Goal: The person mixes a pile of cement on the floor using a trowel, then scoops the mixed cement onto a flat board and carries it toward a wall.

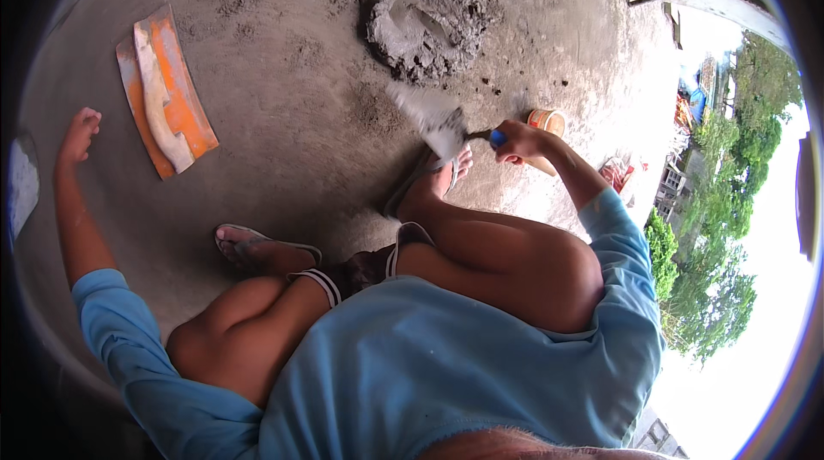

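Note:
My right hand (518, 141) grips the blue handle of a pointed masonry trowel (430, 117). Its blade is smeared with grey mortar, blurred, and held above my sandalled right foot, pointing toward a heap of wet mortar (425, 25). The heap lies on the concrete floor ahead, with a scooped hollow in its middle. At the far left my left hand (80, 133) is raised with fingers loosely bent, holding nothing that I can see. Just right of it, an orange plastering float (187, 99) with a pale wooden handle rests handle side up on the floor.
A small round tub (547, 120) stands behind my right hand. Farther right lies a red and white bag (621, 171). Mortar crumbs dot the concrete floor (290, 112). A pale object (22, 186) sits at the left rim. Trees (714, 202) show outside at right.

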